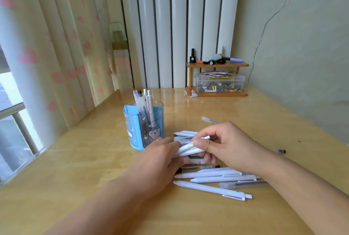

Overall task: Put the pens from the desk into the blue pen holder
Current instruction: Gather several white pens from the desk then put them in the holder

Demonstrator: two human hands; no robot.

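The blue pen holder [138, 127] stands upright on the wooden desk [85, 168], left of centre, with several pens sticking out of its top. Several white pens [211, 187] lie in a loose pile on the desk right of the holder. My left hand [158, 161] and my right hand [224, 144] meet over the pile, both gripping a small bunch of white pens [186, 149] held just above the desk. The hands hide part of the pile. One clear pen [209, 120] lies apart behind my right hand, and a dark pen cap end [282, 151] shows at the right.
A small wooden shelf [217, 64] at the back of the desk carries small bottles and markers, with a clear plastic box [220, 83] of small items under it. A heart-patterned curtain [47, 55] hangs along the left edge. A wall borders the right side.
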